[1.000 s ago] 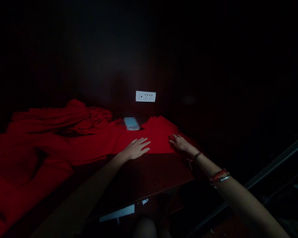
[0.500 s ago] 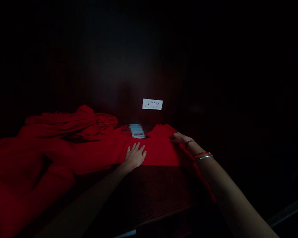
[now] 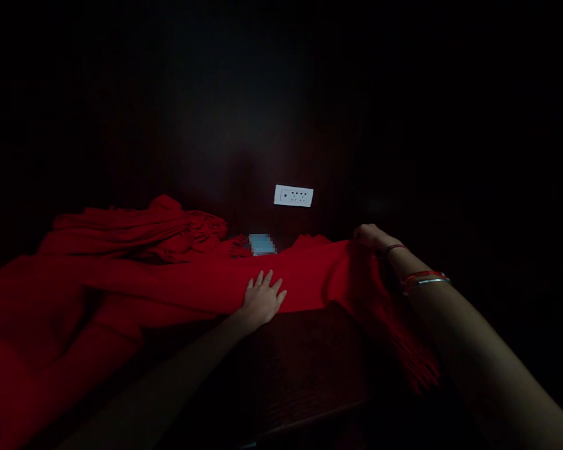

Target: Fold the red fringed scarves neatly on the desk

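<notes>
A long red scarf (image 3: 309, 272) with a fringed end stretches across the dark wooden tabletop. Fingers spread, my left hand (image 3: 263, 300) lies flat on its near part. My right hand (image 3: 371, 236) is closed on the scarf's far edge at the right and holds it lifted off the table. From there the cloth slants down, and its fringe hangs past the table's right side. Behind the scarf lies a phone (image 3: 263, 244) with a blurred screen, its near end partly covered by the raised cloth.
A bunched heap of red cloth (image 3: 136, 231) sits at the back left, and more red cloth spreads toward the front left. On the dark back wall is a white socket plate (image 3: 293, 195). The table's front edge (image 3: 309, 420) shows dimly below.
My right hand has gone from resting on the scarf to gripping its far edge, then raised it up and to the right. My left hand stays flat on the cloth. The view has shifted slightly.
</notes>
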Demonstrator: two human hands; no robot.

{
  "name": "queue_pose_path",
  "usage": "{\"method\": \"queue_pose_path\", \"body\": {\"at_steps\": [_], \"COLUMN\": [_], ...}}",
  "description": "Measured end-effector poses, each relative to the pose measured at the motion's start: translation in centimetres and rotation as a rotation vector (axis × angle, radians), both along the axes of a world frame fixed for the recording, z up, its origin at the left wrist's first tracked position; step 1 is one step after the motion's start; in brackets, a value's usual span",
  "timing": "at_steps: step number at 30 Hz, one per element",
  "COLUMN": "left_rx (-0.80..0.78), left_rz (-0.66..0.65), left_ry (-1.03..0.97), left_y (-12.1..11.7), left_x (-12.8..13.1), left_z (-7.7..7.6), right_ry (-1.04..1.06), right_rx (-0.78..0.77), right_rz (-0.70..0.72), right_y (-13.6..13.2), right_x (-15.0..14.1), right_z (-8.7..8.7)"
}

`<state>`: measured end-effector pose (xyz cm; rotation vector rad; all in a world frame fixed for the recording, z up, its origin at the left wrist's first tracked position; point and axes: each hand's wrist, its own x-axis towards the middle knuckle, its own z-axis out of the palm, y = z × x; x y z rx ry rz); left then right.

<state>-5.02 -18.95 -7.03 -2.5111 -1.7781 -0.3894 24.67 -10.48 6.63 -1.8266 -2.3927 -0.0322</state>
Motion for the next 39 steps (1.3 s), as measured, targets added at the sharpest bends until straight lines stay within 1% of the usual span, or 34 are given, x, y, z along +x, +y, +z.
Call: {"method": "queue_pose_path", "body": {"at_steps": [1, 3, 4, 6, 8, 11, 13, 15, 17, 19, 21, 23, 24, 26, 27, 30, 32, 33, 35, 37, 39], "left_rx": [-0.014, -0.041, -0.052, -0.089, -0.141, -0.218, -0.256, -0.274, -0.215, -0.074, 0.052, 0.103, 0.106, 0.089, 0.063, -0.004, 0.018, 0.038, 0.059, 0.057, 0.061], "left_rz": [-0.004, 0.002, 0.011, 0.029, 0.041, 0.051, 0.059, 0.050, 0.029, -0.055, -0.220, -0.365, -0.394, -0.386, -0.384, -0.405, -0.407, -0.410, -0.440, -0.478, -0.482], "left_ry": [0.008, 0.015, 0.014, 0.002, -0.014, -0.006, 0.020, 0.044, 0.053, 0.055, 0.086, 0.151, 0.188, 0.256, 0.287, 0.356, 0.335, 0.302, 0.213, 0.127, 0.063], "left_y": [-0.1, -0.2, -0.2, 0.0, 0.2, 0.6, 0.8, 0.9, 0.8, 0.3, -0.4, -1.3, -1.7, -2.3, -2.4, -2.5, -2.2, -2.0, -1.3, -0.6, -0.1], "left_x": [0.1, 0.1, 0.0, -0.2, -0.5, -0.7, -0.9, -1.2, -1.8, -2.6, -3.8, -5.1, -5.8, -6.9, -7.4, -8.2, -8.4, -8.4, -8.5, -8.8, -9.2], "left_z": [0.0, 0.0, 0.0, 0.0, 0.2, 0.4, 0.5, 0.6, 0.7, 0.8, 1.1, 1.7, 2.0, 2.7, 3.0, 3.8, 3.8, 3.8, 3.6, 3.3, 3.1], "right_ry": [-0.029, -0.109, -0.133, -0.157, -0.137, -0.020, 0.052, 0.086, 0.084, 0.067, 0.055, 0.057, 0.064, 0.097, 0.122, 0.205, 0.239, 0.246, 0.242, 0.228, 0.224], "right_rx": [0.021, 0.070, 0.093, 0.135, 0.146, 0.128, 0.113, 0.072, 0.033, 0.027, 0.043, 0.057, 0.065, 0.094, 0.111, 0.115, 0.079, 0.061, 0.044, 0.052, 0.076], "right_rz": [-0.081, -0.255, -0.302, -0.333, -0.300, -0.159, -0.054, 0.017, 0.066, 0.100, 0.120, 0.138, 0.149, 0.190, 0.232, 0.461, 0.608, 0.653, 0.684, 0.680, 0.672], "right_y": [-0.1, -0.4, -0.6, -1.1, -1.8, -3.6, -5.0, -6.1, -6.9, -7.2, -7.2, -7.0, -6.9, -6.8, -6.9, -7.5, -8.1, -8.4, -9.0, -9.2, -9.2], "right_x": [-0.1, -1.0, -1.8, -3.7, -6.0, -9.6, -11.7, -13.4, -14.4, -14.6, -14.3, -13.9, -13.7, -13.5, -13.5, -13.8, -14.2, -14.5, -14.9, -15.2, -15.4], "right_z": [-0.1, -1.1, -2.0, -4.0, -6.1, -8.6, -9.9, -10.9, -11.5, -12.0, -12.2, -12.3, -12.2, -12.0, -11.8, -11.0, -10.4, -10.2, -9.9, -9.9, -10.1]}}
